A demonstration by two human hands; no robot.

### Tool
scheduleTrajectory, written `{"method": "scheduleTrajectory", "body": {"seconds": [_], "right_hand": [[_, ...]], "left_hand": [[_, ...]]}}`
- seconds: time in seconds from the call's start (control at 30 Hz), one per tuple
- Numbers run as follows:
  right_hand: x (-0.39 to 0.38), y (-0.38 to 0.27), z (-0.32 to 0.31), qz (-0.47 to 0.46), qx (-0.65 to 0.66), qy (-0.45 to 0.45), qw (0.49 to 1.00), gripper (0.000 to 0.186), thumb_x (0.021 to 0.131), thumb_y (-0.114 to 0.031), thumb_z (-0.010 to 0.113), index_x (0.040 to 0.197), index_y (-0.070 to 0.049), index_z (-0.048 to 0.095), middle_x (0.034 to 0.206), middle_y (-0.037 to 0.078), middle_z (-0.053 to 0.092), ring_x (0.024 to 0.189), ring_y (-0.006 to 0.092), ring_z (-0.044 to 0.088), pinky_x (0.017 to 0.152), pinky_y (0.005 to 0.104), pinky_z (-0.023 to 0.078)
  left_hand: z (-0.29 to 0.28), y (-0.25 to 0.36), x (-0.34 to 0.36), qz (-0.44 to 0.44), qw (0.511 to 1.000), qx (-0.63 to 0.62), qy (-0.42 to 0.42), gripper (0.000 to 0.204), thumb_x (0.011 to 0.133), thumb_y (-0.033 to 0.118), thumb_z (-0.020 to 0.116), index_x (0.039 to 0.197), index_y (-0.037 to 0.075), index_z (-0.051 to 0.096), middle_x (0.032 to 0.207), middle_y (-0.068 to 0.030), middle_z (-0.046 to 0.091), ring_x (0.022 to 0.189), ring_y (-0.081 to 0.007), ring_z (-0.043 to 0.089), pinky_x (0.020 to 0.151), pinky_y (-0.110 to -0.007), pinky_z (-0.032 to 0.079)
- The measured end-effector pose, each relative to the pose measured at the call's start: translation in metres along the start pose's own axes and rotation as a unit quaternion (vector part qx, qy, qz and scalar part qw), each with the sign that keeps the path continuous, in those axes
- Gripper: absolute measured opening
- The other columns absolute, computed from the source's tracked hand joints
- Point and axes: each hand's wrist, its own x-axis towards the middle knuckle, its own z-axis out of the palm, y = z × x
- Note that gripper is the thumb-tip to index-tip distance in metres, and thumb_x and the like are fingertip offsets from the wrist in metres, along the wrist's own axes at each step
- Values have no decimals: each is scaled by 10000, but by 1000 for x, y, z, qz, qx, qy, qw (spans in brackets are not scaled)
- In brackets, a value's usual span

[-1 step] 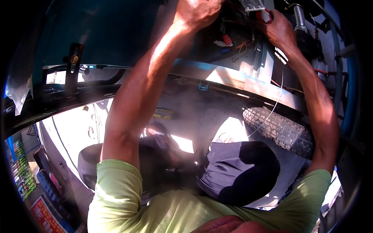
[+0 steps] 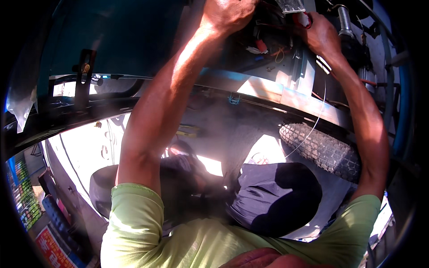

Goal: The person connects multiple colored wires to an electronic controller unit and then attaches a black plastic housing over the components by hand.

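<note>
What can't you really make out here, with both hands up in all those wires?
Head view only:
- Left hand: fingertips cut off by the top edge, so its hold is unclear.
- Right hand: fingers curl round something red, too small and too covered to identify.
- Wires: in deep shadow, so their ends cannot be traced.
- Tyre: partly hidden behind the right forearm.
- Lower left shelves: warped and blurred by the lens rim.
</note>
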Motion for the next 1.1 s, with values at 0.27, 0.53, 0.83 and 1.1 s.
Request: {"method": "scheduleTrajectory", "body": {"seconds": [0.27, 0.53, 0.83, 1.1], "right_hand": [[15, -26, -4, -20, -114, -87, 989, 343, 894, -296, 758, 1190, -123, 742, 1084, 207, 743, 1032, 420, 706, 818, 501, 564], [27, 11, 23, -105, -46, -90, 989, 343, 936, -273, 713, 1248, -131, 730, 1112, 204, 747, 1003, 415, 714, 839, 488, 570], [1, -18, 28, -18, 117, 78, 990, 231, 867, -204, 703, 1013, -25, 719, 959, 245, 715, 876, 391, 707, 729, 472, 548], [-14, -4, 11, -86, 112, 70, 988, 273, 916, -274, 676, 1055, -42, 719, 1009, 258, 703, 979, 426, 682, 812, 506, 540]], "left_hand": [[-2, 3, -2, 21, 994, 94, 44, 335, 889, 66, 590, 1175, -75, 692, 1015, -185, 761, 928, -228, 729, 863, -339, 571], [-2, -7, -3, 60, 979, 177, 80, 358, 874, 150, 626, 1153, -58, 708, 1109, -246, 728, 1010, -323, 718, 909, -392, 558], [7, -5, -3, 137, 943, 298, 57, 332, 857, 161, 640, 1137, -8, 699, 1031, -231, 688, 955, -398, 677, 882, -456, 551], [14, 1, -8, 220, 908, 355, 37, 216, 840, 74, 653, 1049, 25, 678, 930, -181, 658, 877, -388, 657, 803, -475, 557]]}}
